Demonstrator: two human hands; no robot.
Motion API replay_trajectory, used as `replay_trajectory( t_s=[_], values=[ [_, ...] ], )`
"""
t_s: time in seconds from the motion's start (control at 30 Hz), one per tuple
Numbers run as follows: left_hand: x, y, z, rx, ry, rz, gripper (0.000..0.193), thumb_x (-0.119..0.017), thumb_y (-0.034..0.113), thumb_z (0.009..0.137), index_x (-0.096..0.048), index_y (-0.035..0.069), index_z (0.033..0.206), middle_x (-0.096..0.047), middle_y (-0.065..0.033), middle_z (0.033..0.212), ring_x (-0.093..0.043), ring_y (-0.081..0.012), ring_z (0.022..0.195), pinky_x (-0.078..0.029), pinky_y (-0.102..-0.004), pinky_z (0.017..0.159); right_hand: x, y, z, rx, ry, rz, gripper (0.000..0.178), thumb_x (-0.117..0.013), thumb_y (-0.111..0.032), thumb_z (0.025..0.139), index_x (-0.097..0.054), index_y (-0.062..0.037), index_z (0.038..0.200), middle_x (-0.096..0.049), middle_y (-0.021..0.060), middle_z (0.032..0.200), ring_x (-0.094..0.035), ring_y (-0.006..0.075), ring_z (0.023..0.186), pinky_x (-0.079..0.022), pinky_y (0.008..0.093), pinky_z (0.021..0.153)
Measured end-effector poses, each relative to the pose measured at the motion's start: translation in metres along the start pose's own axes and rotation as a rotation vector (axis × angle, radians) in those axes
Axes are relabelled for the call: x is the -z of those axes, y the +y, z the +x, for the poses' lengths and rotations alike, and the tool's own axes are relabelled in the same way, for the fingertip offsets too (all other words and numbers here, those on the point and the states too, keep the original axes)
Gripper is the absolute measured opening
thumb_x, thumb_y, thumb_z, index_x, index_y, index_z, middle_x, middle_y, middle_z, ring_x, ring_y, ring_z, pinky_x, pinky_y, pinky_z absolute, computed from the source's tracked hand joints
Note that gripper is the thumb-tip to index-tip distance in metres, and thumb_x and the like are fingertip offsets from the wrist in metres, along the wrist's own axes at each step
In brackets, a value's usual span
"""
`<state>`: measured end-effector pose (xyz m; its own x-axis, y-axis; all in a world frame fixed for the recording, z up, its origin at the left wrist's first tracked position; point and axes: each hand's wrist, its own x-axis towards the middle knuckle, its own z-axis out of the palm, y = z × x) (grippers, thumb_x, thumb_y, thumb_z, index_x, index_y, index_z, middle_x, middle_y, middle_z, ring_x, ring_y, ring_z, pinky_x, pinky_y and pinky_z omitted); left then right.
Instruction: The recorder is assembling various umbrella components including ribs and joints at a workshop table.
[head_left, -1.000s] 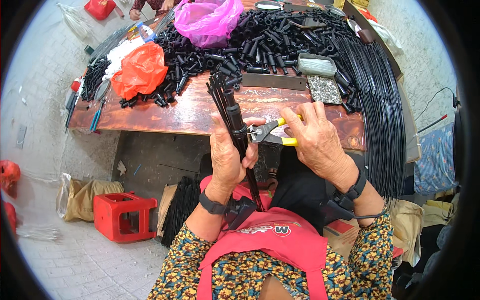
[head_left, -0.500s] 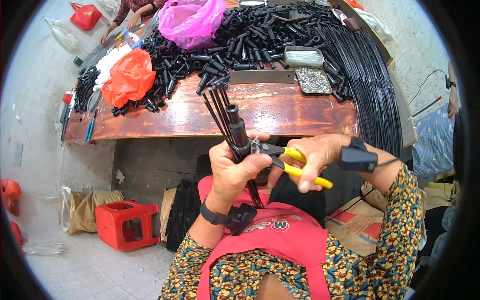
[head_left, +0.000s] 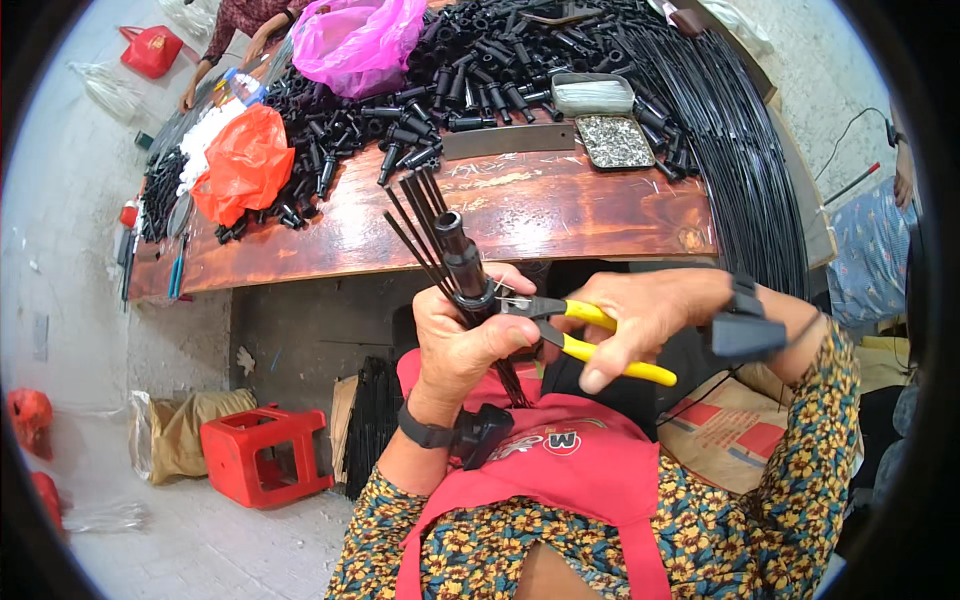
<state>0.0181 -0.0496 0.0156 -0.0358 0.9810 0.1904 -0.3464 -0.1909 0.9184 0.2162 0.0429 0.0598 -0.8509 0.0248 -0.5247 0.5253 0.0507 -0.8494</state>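
Pliers [head_left: 545, 308] have tilted handles-down since a second ago; right hand [head_left: 640, 310] grips them, left hand [head_left: 460, 335] clasps tube [head_left: 461, 258] and rods [head_left: 422, 203]; keeping that clasp steady should help.

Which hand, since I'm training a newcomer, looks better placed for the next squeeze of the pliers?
Likely the right hand: it holds the yellow-handled pliers, while the left hand is occupied gripping the thin black rods and stepped black tube.
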Motion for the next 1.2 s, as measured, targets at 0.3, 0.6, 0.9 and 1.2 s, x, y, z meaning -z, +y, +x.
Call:
replay_trajectory(
  t_s=[0.3, 0.6, 0.9, 1.2],
  values=[
    [0.017, -0.001, 0.005, 0.107, -0.079, -0.068, 0.054, -0.086, 0.016, 0.062, -0.066, -0.004, 0.108, -0.066, -0.0008, 0.082, -0.058, -0.0056, 0.073, -0.046, -0.0197, 0.067, -0.017, -0.006, -0.009, 0.101, 0.309, 0.174, 0.038, -0.070, -0.029, 0.081, -0.060, 0.0005, 0.104, -0.064, 0.0075, 0.065, -0.064, 0.0186, 0.052, -0.049, 0.0280, 0.047],
    [0.007, 0.008, 0.004, 0.097, 0.037, 0.033, 0.049, -0.077, 0.020, 0.075, -0.055, -0.012, 0.106, -0.046, 0.0005, 0.052, -0.038, -0.0062, 0.041, -0.029, -0.0234, 0.039, -0.038, -0.024, -0.017, 0.188, 1.066, -1.151, 0.045, -0.066, -0.039, 0.083, -0.053, 0.0008, 0.099, -0.059, 0.0226, 0.086, -0.061, 0.0323, 0.080, -0.046, 0.0415, 0.064],
    [-0.001, -0.006, 0.008, 0.049, -0.121, -0.010, 0.049, -0.087, 0.020, 0.062, -0.066, -0.004, 0.099, -0.065, -0.0017, 0.074, -0.057, -0.0072, 0.062, -0.045, -0.0202, 0.059, 0.001, 0.011, -0.020, -0.064, -0.143, 0.419, 0.036, -0.076, -0.030, 0.076, -0.061, 0.0020, 0.084, -0.064, 0.0064, 0.067, -0.062, 0.0125, 0.053, -0.044, 0.0301, 0.044],
    [-0.006, -0.008, 0.006, 0.138, 0.036, -0.053, 0.096, -0.026, 0.082, 0.081, -0.060, -0.005, 0.102, -0.041, 0.0028, 0.047, -0.031, -0.0072, 0.035, -0.027, -0.0234, 0.036, -0.054, 0.020, 0.009, 0.207, 1.255, -1.028, 0.044, -0.072, -0.014, 0.069, -0.048, 0.0007, 0.104, -0.051, 0.0141, 0.081, -0.056, 0.0328, 0.074, -0.046, 0.0414, 0.067]
  ],
)
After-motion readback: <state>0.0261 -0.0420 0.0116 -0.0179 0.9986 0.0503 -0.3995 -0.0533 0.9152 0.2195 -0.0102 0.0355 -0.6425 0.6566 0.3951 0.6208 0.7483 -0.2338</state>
